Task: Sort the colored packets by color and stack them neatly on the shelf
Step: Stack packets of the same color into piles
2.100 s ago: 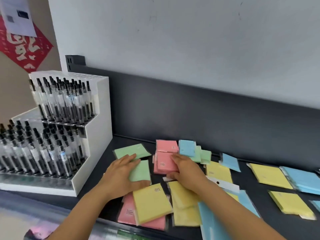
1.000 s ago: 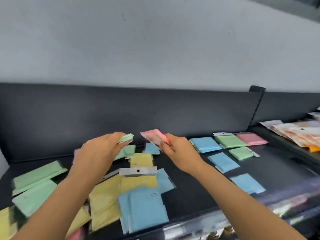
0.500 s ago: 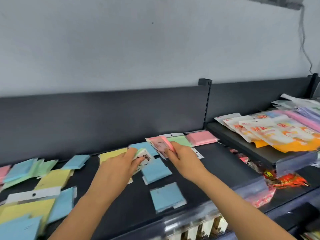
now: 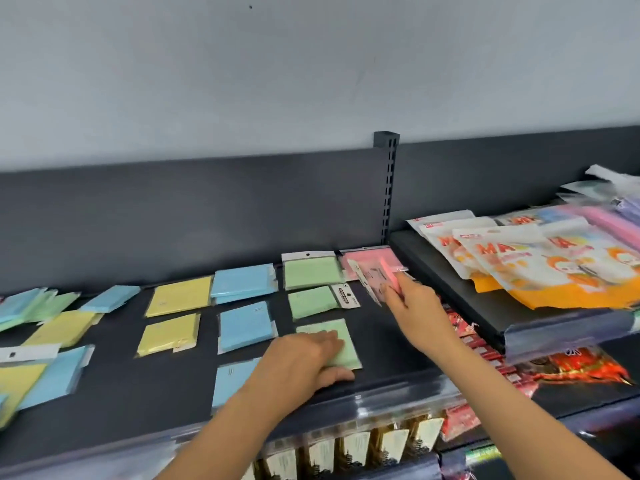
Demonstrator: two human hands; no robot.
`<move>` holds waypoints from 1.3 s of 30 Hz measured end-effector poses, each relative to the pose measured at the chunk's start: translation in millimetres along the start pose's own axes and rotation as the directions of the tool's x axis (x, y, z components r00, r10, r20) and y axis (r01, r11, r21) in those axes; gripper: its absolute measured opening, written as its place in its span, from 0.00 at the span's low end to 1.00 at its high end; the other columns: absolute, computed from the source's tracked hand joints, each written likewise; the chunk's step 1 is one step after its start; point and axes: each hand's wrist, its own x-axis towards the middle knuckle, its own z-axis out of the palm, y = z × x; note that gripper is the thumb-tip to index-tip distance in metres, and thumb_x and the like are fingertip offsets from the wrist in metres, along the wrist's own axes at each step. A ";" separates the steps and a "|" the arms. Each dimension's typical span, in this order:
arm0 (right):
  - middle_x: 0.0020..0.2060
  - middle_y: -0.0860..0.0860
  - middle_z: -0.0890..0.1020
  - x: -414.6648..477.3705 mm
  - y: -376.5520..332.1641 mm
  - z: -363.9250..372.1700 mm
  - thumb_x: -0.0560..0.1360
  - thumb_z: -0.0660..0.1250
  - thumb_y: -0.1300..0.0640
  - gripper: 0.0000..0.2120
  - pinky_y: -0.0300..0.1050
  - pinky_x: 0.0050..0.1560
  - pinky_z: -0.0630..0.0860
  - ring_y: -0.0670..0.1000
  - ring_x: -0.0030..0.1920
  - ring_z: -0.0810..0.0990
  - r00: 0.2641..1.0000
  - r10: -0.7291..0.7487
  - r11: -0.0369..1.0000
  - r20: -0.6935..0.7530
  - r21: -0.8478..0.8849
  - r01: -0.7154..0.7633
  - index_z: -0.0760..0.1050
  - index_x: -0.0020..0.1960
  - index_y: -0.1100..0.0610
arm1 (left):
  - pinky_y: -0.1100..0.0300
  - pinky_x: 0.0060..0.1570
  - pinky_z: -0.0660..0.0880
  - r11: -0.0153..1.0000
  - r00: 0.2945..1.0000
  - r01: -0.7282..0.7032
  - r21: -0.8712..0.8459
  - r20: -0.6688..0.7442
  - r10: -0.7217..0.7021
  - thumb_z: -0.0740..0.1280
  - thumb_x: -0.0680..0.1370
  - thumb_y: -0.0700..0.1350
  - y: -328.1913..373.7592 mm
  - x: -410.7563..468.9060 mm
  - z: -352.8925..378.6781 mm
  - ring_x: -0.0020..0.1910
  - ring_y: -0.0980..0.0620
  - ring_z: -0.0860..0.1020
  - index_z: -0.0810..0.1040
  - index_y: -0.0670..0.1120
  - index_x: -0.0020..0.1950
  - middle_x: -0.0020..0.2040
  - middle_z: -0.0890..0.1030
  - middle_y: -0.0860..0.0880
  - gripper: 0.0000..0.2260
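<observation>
Your left hand (image 4: 304, 358) lies flat, fingers straight, on the nearest green packet (image 4: 329, 329), which sits on the dark shelf (image 4: 388, 344) close to its front edge; your thumb lies along the packet's near side. Your right hand (image 4: 412, 306) is clamped on a pink packet (image 4: 375, 280), pinched between thumb and fingers and held tilted and blurred just over the pink stack (image 4: 367, 258) in the back right corner, beside the slotted upright (image 4: 388, 188). I cannot tell if it is one pink packet or several. The two hands are well apart. The green column runs back from your left hand: a single packet with a white header (image 4: 311, 303), then a green stack (image 4: 311, 273) at the back panel. Left of that comes the blue column: a stack (image 4: 242, 284), one packet (image 4: 244, 327), and one at the front (image 4: 232, 379) partly under your left forearm. Next come two yellow packets (image 4: 180, 299) and (image 4: 169, 336). At far left is an unsorted mix of blue, green and yellow packets (image 4: 52, 323), with a white header strip (image 4: 27, 351) across it. The raised shelf on the right holds orange-and-white printed bags (image 4: 519, 261). Red packs (image 4: 571, 368) lie below that.
</observation>
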 end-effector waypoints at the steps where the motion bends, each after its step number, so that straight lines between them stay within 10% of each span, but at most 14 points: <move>1: 0.38 0.54 0.79 -2.7 6.7 -1.6 0.79 0.58 0.54 0.10 0.50 0.37 0.73 0.57 0.37 0.76 1.000 -0.008 1.000 0.006 -0.011 0.008 0.72 0.47 0.59 | 0.57 0.54 0.76 0.996 0.996 0.051 -0.070 0.070 -0.046 0.45 0.68 0.74 0.7 -2.0 0.7 0.58 0.54 0.78 0.76 0.54 0.62 0.64 0.76 0.56 0.37; 8: 0.42 0.52 0.81 -3.6 28.4 -8.4 0.80 0.56 0.52 0.12 0.50 0.40 0.75 0.54 0.40 0.78 1.000 -0.016 0.999 -0.023 -0.037 0.015 0.73 0.58 0.55 | 0.66 0.55 0.72 0.958 0.992 0.119 -0.261 -0.007 -0.125 0.53 0.73 0.65 -4.7 -0.5 5.7 0.54 0.60 0.78 0.81 0.55 0.56 0.55 0.81 0.59 0.24; 12: 0.62 0.51 0.77 8.8 31.7 -9.3 0.79 0.57 0.59 0.18 0.51 0.55 0.75 0.54 0.59 0.75 0.988 -0.124 0.978 -0.093 -0.179 0.106 0.69 0.68 0.53 | 0.66 0.56 0.70 0.932 0.986 0.155 -0.327 -0.007 -0.166 0.54 0.75 0.62 0.8 -3.9 11.7 0.55 0.60 0.73 0.79 0.55 0.58 0.55 0.78 0.59 0.21; 18: 0.76 0.49 0.56 16.0 50.5 9.6 0.80 0.57 0.55 0.23 0.45 0.76 0.49 0.51 0.76 0.50 0.898 0.002 0.963 0.440 -0.244 0.117 0.59 0.75 0.52 | 0.71 0.58 0.65 0.907 0.983 0.169 -0.385 0.005 -0.181 0.61 0.78 0.55 -0.4 -4.7 13.0 0.57 0.64 0.69 0.77 0.56 0.61 0.57 0.75 0.62 0.13; 33: 0.73 0.46 0.64 24.2 51.3 6.3 0.76 0.59 0.67 0.21 0.30 0.66 0.51 0.46 0.74 0.58 0.908 -0.014 1.000 0.419 -0.002 0.016 0.70 0.66 0.53 | 0.69 0.60 0.65 0.910 0.983 0.175 -0.376 0.024 -0.180 0.58 0.79 0.53 1.3 -7.1 13.2 0.59 0.62 0.68 0.75 0.55 0.63 0.59 0.74 0.60 0.14; 39: 0.69 0.50 0.70 27.3 31.6 10.9 0.71 0.64 0.71 0.18 0.40 0.71 0.57 0.49 0.72 0.63 0.957 0.012 0.990 0.289 0.132 -0.052 0.78 0.52 0.52 | 0.65 0.63 0.65 0.937 0.988 0.143 -0.318 -0.017 -0.156 0.56 0.81 0.51 4.4 -4.8 10.4 0.61 0.58 0.68 0.74 0.52 0.64 0.62 0.74 0.56 0.15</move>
